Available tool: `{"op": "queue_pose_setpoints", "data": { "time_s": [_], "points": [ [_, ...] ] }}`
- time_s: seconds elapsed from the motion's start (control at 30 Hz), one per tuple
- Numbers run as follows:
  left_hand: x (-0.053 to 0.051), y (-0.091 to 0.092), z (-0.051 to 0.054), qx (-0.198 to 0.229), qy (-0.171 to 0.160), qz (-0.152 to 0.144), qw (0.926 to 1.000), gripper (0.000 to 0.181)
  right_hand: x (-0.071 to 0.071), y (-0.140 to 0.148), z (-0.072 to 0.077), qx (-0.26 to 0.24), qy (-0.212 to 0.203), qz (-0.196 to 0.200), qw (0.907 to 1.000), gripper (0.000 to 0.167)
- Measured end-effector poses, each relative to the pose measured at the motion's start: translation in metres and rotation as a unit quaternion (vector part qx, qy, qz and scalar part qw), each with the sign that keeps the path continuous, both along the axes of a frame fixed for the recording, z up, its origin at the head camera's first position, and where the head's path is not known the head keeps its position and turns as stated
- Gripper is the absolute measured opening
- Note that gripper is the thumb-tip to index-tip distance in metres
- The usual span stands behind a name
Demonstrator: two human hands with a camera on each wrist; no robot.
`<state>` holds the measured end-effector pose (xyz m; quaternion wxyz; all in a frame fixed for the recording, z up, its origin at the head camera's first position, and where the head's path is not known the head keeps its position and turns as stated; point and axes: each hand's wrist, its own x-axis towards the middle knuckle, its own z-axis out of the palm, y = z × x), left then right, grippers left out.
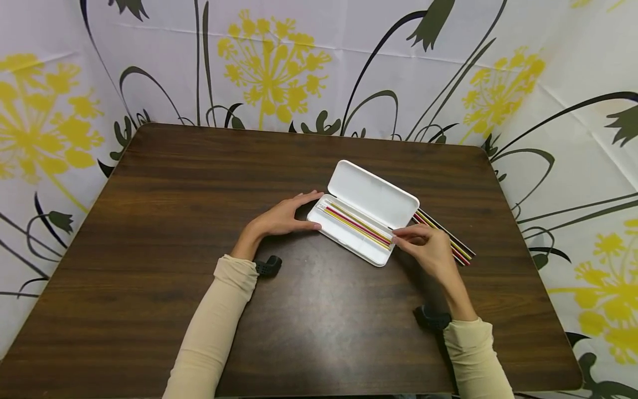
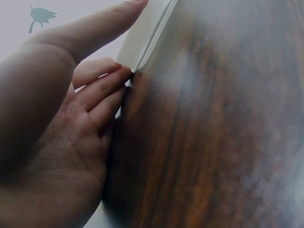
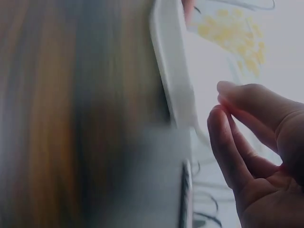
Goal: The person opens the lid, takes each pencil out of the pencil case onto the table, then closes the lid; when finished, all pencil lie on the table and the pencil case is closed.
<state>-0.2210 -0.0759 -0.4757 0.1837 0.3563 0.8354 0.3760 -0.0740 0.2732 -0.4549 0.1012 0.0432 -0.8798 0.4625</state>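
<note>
A white case (image 1: pixel 349 241) lies at a slant on the table, its lid (image 1: pixel 372 191) folded back. Red and yellow pencils (image 1: pixel 358 225) lie lengthwise inside. My left hand (image 1: pixel 283 217) holds the case's left end, thumb at the front edge, fingers behind; the left wrist view shows this hand (image 2: pixel 66 133) against the case (image 2: pixel 141 42). At the right end, my right hand (image 1: pixel 430 249) has its fingertips over the rim by the pencil ends. In the right wrist view, that hand's (image 3: pixel 261 142) thumb and fingertips are close together with nothing visible between them, beside the blurred case (image 3: pixel 175 66).
More pencils (image 1: pixel 451 238), dark, red and yellow, lie on the brown table (image 1: pixel 164 221) right of the case, partly behind its lid and the right hand. A white cloth (image 1: pixel 169 50) with yellow and dark flower prints hangs beyond the table's back and side edges.
</note>
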Motion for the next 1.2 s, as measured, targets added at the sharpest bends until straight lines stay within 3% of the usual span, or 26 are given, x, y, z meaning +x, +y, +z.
{"op": "queue_pose_setpoints", "data": {
  "time_s": [0.13,0.4,0.53,0.77,0.9,1.03,1.2],
  "points": [
    [0.000,0.001,-0.002,0.000,0.000,0.001,1.0000,0.085,-0.008,-0.017,-0.004,0.010,0.002,0.018,0.9998,0.013],
    [0.002,0.002,0.000,-0.006,-0.011,0.004,0.9999,0.084,-0.009,-0.024,-0.002,0.026,-0.002,0.017,0.9995,0.013],
    [0.002,0.001,-0.001,-0.006,-0.010,0.003,0.9999,0.084,-0.008,-0.027,-0.003,0.077,0.030,0.016,0.9965,0.013],
    [0.002,-0.002,-0.001,-0.003,-0.011,0.007,0.9999,0.084,-0.011,-0.041,-0.003,0.224,0.084,0.028,0.9706,0.014],
    [0.001,-0.002,-0.003,-0.002,-0.009,0.008,0.9999,0.084,-0.011,-0.049,-0.001,0.272,0.094,0.033,0.9571,0.013],
    [0.001,-0.002,-0.003,-0.003,-0.008,0.007,0.9999,0.084,-0.012,-0.051,-0.002,0.281,0.110,0.026,0.9532,0.014],
    [0.001,-0.002,-0.002,-0.002,-0.007,0.005,1.0000,0.084,-0.014,-0.049,-0.003,0.254,0.120,0.020,0.9595,0.014]
  ]
}}
